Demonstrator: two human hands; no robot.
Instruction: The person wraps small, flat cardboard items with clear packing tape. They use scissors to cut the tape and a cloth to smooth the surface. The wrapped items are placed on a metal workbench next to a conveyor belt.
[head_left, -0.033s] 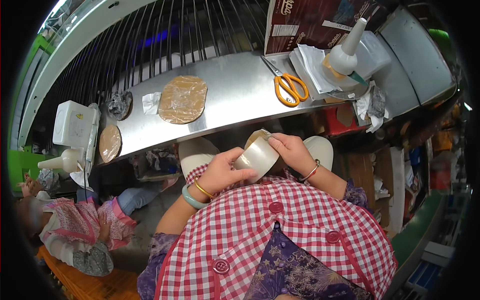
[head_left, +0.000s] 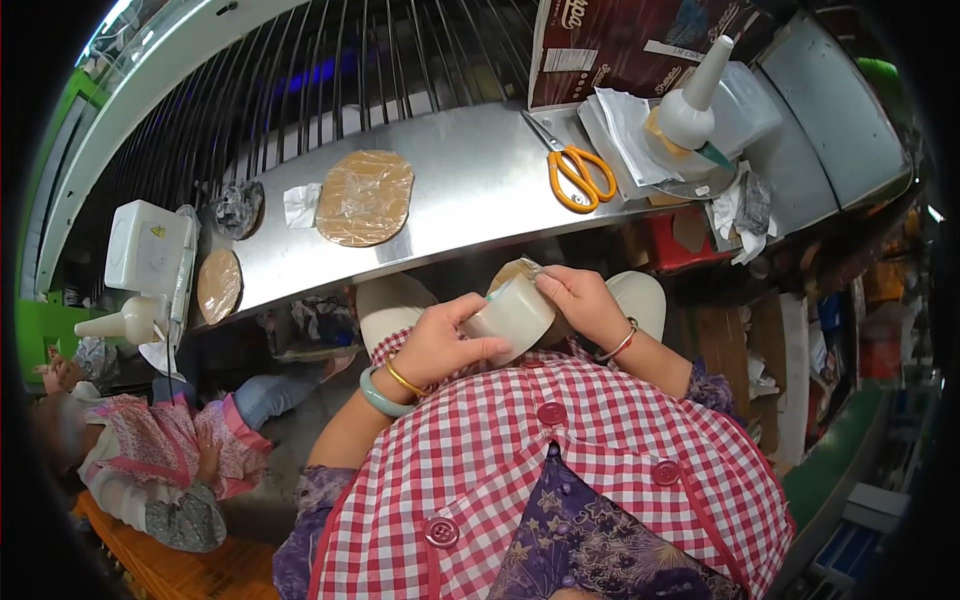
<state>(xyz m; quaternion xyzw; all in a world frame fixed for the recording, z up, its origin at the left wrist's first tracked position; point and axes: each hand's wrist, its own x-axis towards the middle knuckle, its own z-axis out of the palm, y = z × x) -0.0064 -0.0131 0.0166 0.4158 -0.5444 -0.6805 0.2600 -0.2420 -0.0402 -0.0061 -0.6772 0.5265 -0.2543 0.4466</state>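
Over my lap, my left hand (head_left: 447,336) is wrapped round a wide roll of clear packing tape (head_left: 512,318), with the thumb along its near side. Fingers of my right hand (head_left: 583,298) pinch at the far right edge of the roll. A tan, glossy piece (head_left: 514,270) shows just beyond the roll by those fingertips; I cannot tell whether it is cardboard or the roll's core. On the metal table ahead lies a rounded cardboard piece wrapped in clear film (head_left: 365,198). Orange-handled scissors (head_left: 574,172) rest to its right, blades pointing away.
A smaller cardboard oval (head_left: 219,286) and a dark crumpled bundle (head_left: 238,210) sit at the table's left. A white nozzle bottle (head_left: 690,115) stands far right, near a brown box (head_left: 640,55). Another person (head_left: 160,440) sits at left. Thin black rods (head_left: 330,70) line the back.
The tape roll has tipped slightly, shifting a little to the left in my left hand. My right hand keeps its pinch; the table things stay put.
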